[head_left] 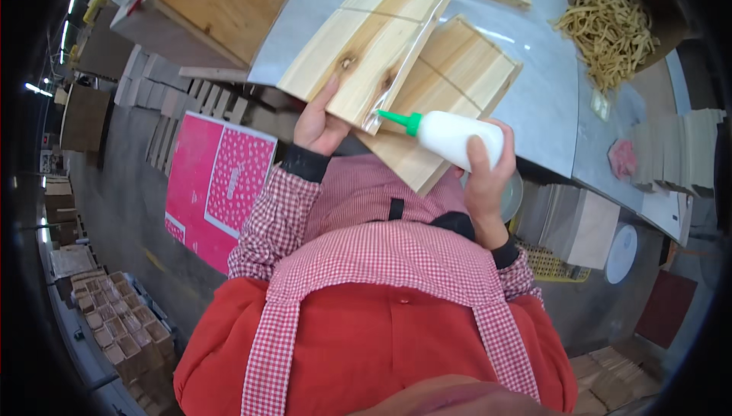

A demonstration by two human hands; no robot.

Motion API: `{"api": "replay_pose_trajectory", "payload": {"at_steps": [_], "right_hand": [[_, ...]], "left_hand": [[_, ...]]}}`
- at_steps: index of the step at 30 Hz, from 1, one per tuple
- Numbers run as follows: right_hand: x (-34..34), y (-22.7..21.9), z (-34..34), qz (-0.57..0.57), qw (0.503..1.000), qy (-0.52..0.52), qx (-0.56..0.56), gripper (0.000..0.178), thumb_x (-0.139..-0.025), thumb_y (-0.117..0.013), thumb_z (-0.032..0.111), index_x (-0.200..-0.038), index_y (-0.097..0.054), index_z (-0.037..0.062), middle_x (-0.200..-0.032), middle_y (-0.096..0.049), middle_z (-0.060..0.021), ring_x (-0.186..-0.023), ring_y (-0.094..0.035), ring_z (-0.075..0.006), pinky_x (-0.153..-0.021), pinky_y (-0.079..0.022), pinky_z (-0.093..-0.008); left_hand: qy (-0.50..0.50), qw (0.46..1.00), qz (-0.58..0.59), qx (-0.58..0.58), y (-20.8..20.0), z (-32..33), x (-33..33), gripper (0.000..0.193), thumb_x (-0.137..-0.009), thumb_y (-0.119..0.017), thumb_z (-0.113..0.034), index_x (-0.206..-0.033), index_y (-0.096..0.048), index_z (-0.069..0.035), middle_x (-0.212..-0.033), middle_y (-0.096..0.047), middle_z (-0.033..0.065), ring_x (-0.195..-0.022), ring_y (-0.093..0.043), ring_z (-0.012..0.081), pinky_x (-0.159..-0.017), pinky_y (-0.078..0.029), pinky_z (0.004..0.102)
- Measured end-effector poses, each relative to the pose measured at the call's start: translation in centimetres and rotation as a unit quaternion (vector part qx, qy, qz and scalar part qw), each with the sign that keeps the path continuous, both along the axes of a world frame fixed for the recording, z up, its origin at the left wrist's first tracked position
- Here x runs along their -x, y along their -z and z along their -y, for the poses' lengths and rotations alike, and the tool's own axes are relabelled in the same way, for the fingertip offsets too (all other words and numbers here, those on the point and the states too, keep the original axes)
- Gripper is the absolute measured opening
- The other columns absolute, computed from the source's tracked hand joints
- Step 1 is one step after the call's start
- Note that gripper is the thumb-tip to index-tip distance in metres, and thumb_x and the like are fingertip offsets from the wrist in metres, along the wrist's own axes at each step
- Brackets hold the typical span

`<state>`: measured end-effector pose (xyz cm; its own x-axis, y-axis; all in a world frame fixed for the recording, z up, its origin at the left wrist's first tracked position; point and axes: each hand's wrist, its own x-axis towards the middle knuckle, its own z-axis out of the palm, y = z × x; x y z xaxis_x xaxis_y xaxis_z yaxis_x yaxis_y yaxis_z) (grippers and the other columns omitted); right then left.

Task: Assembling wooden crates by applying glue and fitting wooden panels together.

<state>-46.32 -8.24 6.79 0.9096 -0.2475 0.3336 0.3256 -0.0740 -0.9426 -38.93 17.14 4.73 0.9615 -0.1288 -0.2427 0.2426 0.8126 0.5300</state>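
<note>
Gluing under way, judged early: pale knotty wooden panel (371, 42) at upper centre of frame gripped at its lower edge by left hand (319, 125), right hand (484, 176) closed round white green-nozzled glue bottle (450, 135), tip at panel edge; second wooden panel (465, 73) beneath, unjoined.

Bare grey table (534, 80) between second wood panel (450, 88) and carton of wood strips (610, 23) offers clear passage. Stacked boards (686, 149) (right edge) obstruct lateral reach.
</note>
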Motion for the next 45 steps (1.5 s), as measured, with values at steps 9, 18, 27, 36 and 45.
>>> {"api": "replay_pose_trajectory", "payload": {"at_steps": [9,18,27,36,45], "right_hand": [[-2.0,0.0,5.9,-0.012,0.966,0.127,-0.226,0.04,-0.092,-0.053,0.032,-0.113,-0.045,-0.0005,-0.087,-0.056,-0.012,-0.056,-0.053,-0.0162,-0.042,-0.041,-0.0253],[-2.7,0.8,9.6,0.009,0.946,0.211,-0.245,0.046,-0.092,-0.049,0.039,-0.114,-0.046,-0.0022,-0.088,-0.057,-0.0142,-0.056,-0.053,-0.017,-0.042,-0.041,-0.0249],[-2.4,0.8,11.6,-0.015,0.941,0.24,-0.239,0.049,-0.093,-0.049,0.04,-0.114,-0.046,-0.0041,-0.088,-0.057,-0.0143,-0.053,-0.052,-0.016,-0.042,-0.04,-0.0254],[-6.6,2.1,8.5,-0.066,0.967,0.153,-0.194,0.037,-0.091,-0.058,0.028,-0.11,-0.047,-0.0016,-0.088,-0.056,-0.0121,-0.059,-0.054,-0.0171,-0.044,-0.041,-0.0262],[-12.9,5.4,2.3,-0.03,0.987,0.131,0.087,0.047,-0.078,-0.075,0.029,-0.104,-0.051,-0.001,-0.088,-0.062,-0.0171,-0.079,-0.063,-0.0287,-0.068,-0.051,-0.0385]], "left_hand": [[-0.012,0.999,-0.01,-0.041,-0.8,0.5,-3.5,0.045,-0.095,-0.054,-0.018,-0.135,-0.04,-0.004,-0.135,-0.049,0.0146,-0.123,-0.049,0.0282,-0.105,-0.039,0.045],[0.065,0.998,-0.002,0.022,-1.1,10.9,-15.1,0.042,-0.093,-0.058,-0.015,-0.132,-0.044,-0.007,-0.132,-0.052,0.0116,-0.122,-0.049,0.0262,-0.106,-0.039,0.0442],[0.066,0.991,-0.057,0.101,4.4,25.6,-32.3,0.037,-0.092,-0.06,-0.019,-0.125,-0.05,-0.006,-0.127,-0.056,0.0106,-0.117,-0.053,0.0249,-0.102,-0.043,0.0399],[0.353,0.927,0.01,-0.128,1.3,12.6,-25.0,0.032,-0.095,-0.055,-0.021,-0.121,-0.053,-0.002,-0.125,-0.056,0.0109,-0.114,-0.055,0.0216,-0.097,-0.047,0.031],[0.158,0.981,-0.094,-0.061,2.7,-3.6,5.7,0.025,-0.097,-0.052,-0.025,-0.104,-0.059,-0.002,-0.094,-0.065,0.0047,-0.085,-0.064,0.0149,-0.073,-0.053,0.0256]]}}
